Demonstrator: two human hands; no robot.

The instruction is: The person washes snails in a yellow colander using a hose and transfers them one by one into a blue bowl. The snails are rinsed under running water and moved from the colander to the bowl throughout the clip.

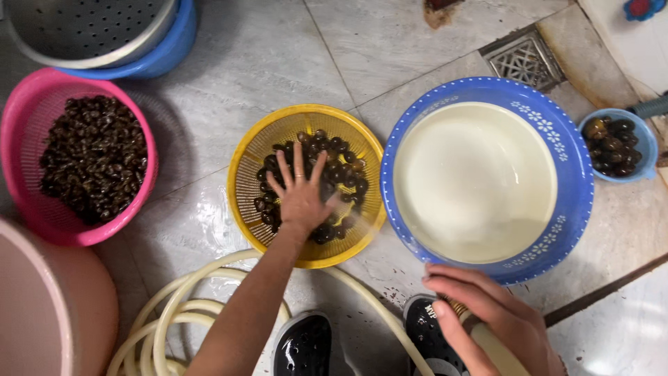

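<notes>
Pink basket: we see small dark snails heaped inside, far left on the floor.
Left hand: our grip is released, fingers spread flat on the dark snails in the yellow basket.
Blue basin: milky water.
Right hand: our grip clenches the hose.

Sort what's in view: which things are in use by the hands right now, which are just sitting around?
In use:
- left hand, spread flat on the dark snails
- yellow colander holding them
- right hand, gripping the hose end

Sitting around:
- blue basin, whitish inside
- pink colander of smaller snails
- small blue bowl of snails
- floor drain
</notes>
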